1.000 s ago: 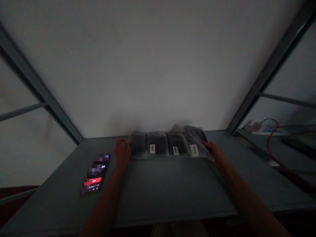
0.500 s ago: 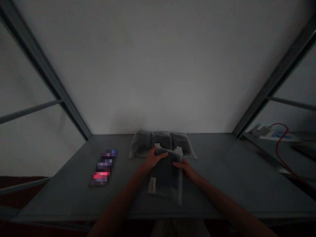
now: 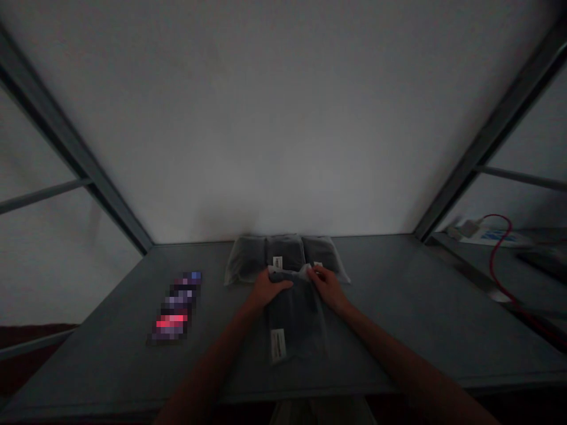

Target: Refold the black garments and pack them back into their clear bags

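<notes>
A grey table (image 3: 385, 283) carries three bagged packets (image 3: 284, 249) and a lit phone (image 3: 176, 308).

The left hand (image 3: 266, 290) and right hand (image 3: 328, 287) hold a dark bag (image 3: 296, 316) above the table (image 3: 212, 330).

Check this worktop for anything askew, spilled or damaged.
No spill or damage shows, though the picture is dim. The phone lies at a slant left of the bags. The bag between the hands sits in front of three bags lined up along the wall, which looks like handling, not disorder.
</notes>
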Available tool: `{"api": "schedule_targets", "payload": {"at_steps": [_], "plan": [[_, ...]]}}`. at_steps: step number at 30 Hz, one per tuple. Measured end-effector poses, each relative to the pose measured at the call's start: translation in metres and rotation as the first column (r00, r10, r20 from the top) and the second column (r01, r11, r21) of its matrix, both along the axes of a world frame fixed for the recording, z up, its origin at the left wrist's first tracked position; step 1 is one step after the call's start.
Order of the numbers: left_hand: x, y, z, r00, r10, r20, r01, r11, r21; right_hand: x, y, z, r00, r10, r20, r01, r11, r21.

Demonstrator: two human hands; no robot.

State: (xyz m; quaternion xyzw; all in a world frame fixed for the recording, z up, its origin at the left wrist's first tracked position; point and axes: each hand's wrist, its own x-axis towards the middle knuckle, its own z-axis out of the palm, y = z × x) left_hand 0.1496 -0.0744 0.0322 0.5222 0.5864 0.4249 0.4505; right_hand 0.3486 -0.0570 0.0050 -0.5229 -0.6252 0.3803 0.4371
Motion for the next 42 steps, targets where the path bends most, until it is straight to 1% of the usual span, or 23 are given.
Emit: {"api": "schedule_targets", "payload": {"at_steps": [2,3,6,7,8,9,11,12,13,14,18,21,24,28,31,33,35,36,38,40,42], "plan": [[-0.006,0.001,0.007,0.995,-0.088,-0.049,0.087,0.996,-0.018,0.002,-0.001,-0.001,1.000,0.015,0.025,-0.015,1.000,0.005],[-0.010,0.002,0.010,0.992,-0.104,-0.068,0.104,0.995,-0.005,0.002,-0.001,-0.001,0.999,0.033,0.030,-0.034,0.999,0.005],[-0.017,0.002,0.019,0.987,-0.047,-0.155,0.063,0.993,0.097,0.000,-0.005,0.002,0.990,0.140,0.029,-0.140,0.990,0.007],[-0.018,0.002,0.020,0.979,-0.046,-0.200,0.073,0.989,0.131,-0.001,-0.007,0.004,0.982,0.188,0.030,-0.189,0.982,0.014],[-0.019,0.002,0.021,0.966,-0.082,-0.247,0.123,0.980,0.155,-0.003,-0.009,0.005,0.971,0.235,0.034,-0.236,0.971,0.024],[-0.018,0.001,0.020,0.943,-0.153,-0.295,0.208,0.964,0.168,-0.006,-0.012,0.007,0.958,0.283,0.039,-0.284,0.958,0.032],[-0.015,0.000,0.016,0.872,-0.314,-0.375,0.399,0.900,0.173,-0.010,-0.016,0.011,0.933,0.359,0.037,-0.360,0.932,0.040],[-0.013,-0.001,0.013,0.841,-0.361,-0.404,0.459,0.870,0.178,-0.012,-0.018,0.012,0.925,0.378,0.036,-0.379,0.925,0.040],[-0.010,-0.001,0.009,0.823,-0.376,-0.427,0.487,0.853,0.188,-0.014,-0.019,0.012,0.923,0.384,0.038,-0.385,0.922,0.036],[-0.008,-0.001,0.004,0.816,-0.368,-0.445,0.491,0.848,0.199,-0.016,-0.019,0.012,0.924,0.380,0.042,-0.381,0.924,0.032],[0.001,-0.002,-0.007,0.828,-0.290,-0.479,0.432,0.876,0.217,-0.019,-0.014,0.007,0.935,0.346,0.073,-0.347,0.938,0.005],[0.003,-0.004,-0.009,0.827,-0.239,-0.509,0.393,0.893,0.221,-0.017,-0.010,0.005,0.935,0.344,0.083,-0.345,0.938,0.008],[0.001,-0.006,-0.005,0.823,-0.186,-0.537,0.354,0.907,0.228,-0.015,-0.011,0.008,0.927,0.360,0.105,-0.363,0.932,0.012],[-0.008,-0.003,0.005,0.814,-0.116,-0.569,0.302,0.922,0.244,-0.013,-0.015,0.015,0.910,0.404,0.091,-0.405,0.914,-0.007],[-0.022,0.002,0.014,0.799,-0.045,-0.599,0.246,0.935,0.257,-0.010,-0.019,0.021,0.887,0.460,0.033,-0.459,0.888,-0.025],[-0.035,0.007,0.020,0.786,0.016,-0.618,0.190,0.945,0.266,-0.006,-0.022,0.025,0.872,0.489,-0.003,-0.489,0.872,-0.036],[-0.050,0.012,0.024,0.771,0.084,-0.631,0.124,0.952,0.279,-0.001,-0.026,0.031,0.849,0.527,-0.032,-0.528,0.844,-0.098],[-0.058,0.014,0.026,0.763,0.116,-0.635,0.092,0.954,0.285,0.002,-0.028,0.033,0.829,0.558,-0.042,-0.557,0.817,-0.146],[-0.070,0.017,0.030,0.751,0.156,-0.641,0.053,0.954,0.294,0.008,-0.032,0.039,0.774,0.631,-0.052,-0.624,0.747,-0.231],[-0.076,0.018,0.032,0.748,0.165,-0.643,0.050,0.952,0.302,0.012,-0.036,0.044,0.717,0.695,-0.049,-0.682,0.685,-0.258],[-0.076,0.018,0.033,0.750,0.155,-0.643,0.069,0.949,0.309,0.014,-0.040,0.047,0.668,0.742,-0.052,-0.726,0.636,-0.261]]}}
